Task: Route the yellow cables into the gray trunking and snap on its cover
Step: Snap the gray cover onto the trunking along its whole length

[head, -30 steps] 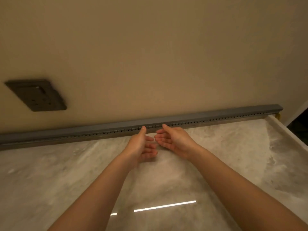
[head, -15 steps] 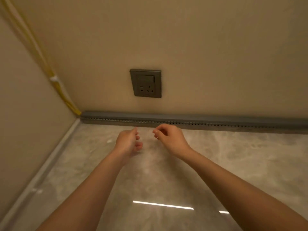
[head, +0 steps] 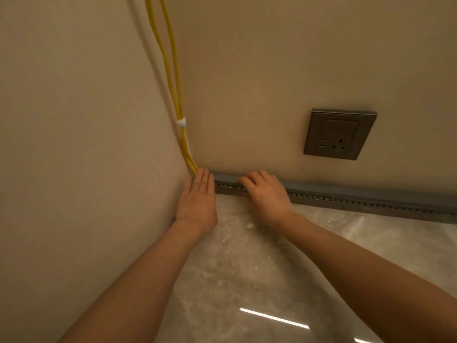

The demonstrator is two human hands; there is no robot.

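Observation:
Two yellow cables [head: 170, 70] run down the wall corner, held by a white clip [head: 181, 122], and vanish behind my left hand at the floor. The gray trunking [head: 346, 194] runs along the base of the back wall, its cover on top and a row of slots along its front. My left hand [head: 197, 201] lies flat with fingers together over the trunking's left end in the corner. My right hand [head: 265, 194] rests on top of the trunking just to the right, fingers curled over the cover. Neither hand grips anything.
A dark wall socket [head: 338, 134] sits on the back wall above the trunking. A side wall [head: 74, 144] closes off the left. The floor is glossy marble tile [head: 272, 268] with a light reflection.
My view has swung left to the corner. Both hands moved from hovering above the floor onto the left end of the trunking, the left one flattening out.

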